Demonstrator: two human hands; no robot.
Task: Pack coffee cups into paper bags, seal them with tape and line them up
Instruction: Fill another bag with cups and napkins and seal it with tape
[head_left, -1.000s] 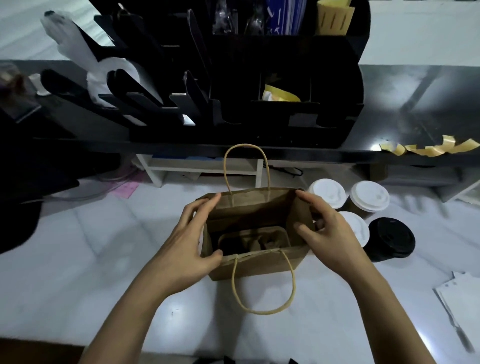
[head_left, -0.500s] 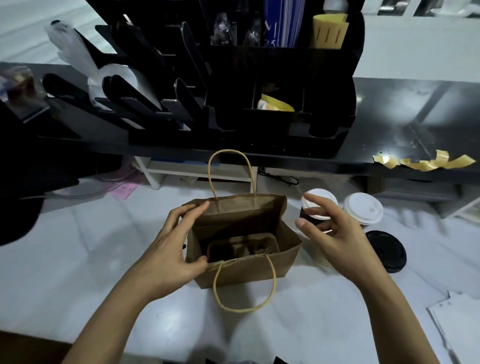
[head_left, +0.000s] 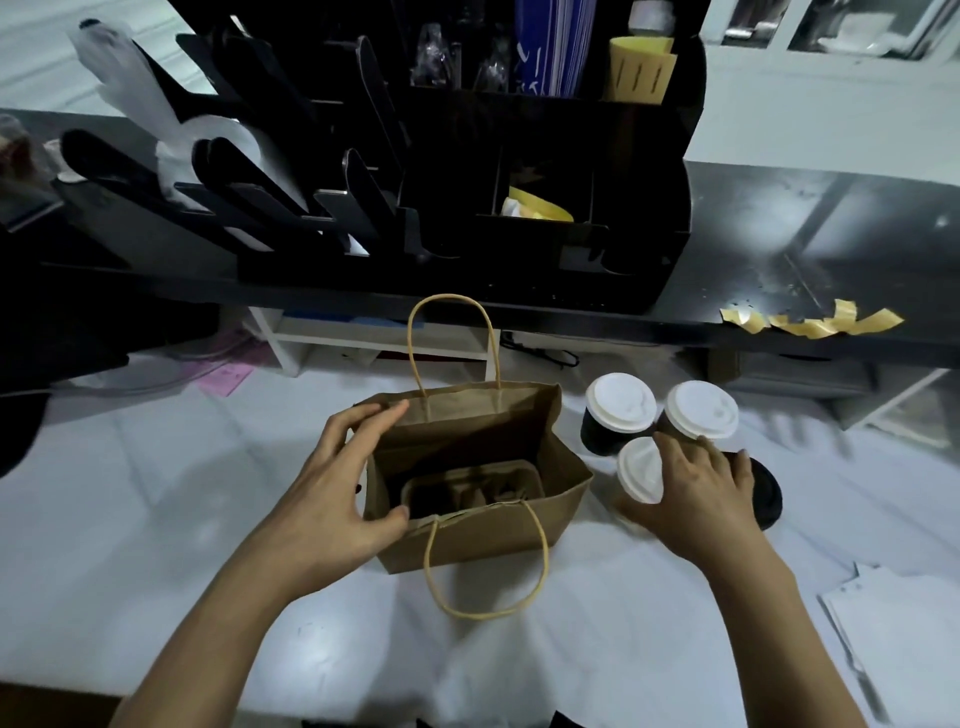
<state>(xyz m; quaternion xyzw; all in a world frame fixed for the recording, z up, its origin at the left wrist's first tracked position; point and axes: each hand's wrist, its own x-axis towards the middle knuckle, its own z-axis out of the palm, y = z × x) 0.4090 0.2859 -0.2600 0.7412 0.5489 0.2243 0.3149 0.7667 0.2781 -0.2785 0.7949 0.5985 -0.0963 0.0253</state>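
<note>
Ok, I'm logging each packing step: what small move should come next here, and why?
Probably lift the nearest white-lidded cup into the bag. The right hand already grips it, the left hand holds the bag's mouth open, and the cup tray inside looks empty.

A glossy white marble-patterned desk (head_left: 156, 519) fills the foreground, catching soft reflections of overhead light. Behind it runs a raised black counter shelf (head_left: 810, 234) carrying a tall black compartmented organiser (head_left: 545, 156), with a low white open-shelf rack (head_left: 374, 343) tucked beneath. Beyond lies a pale surface (head_left: 831, 114).
</note>
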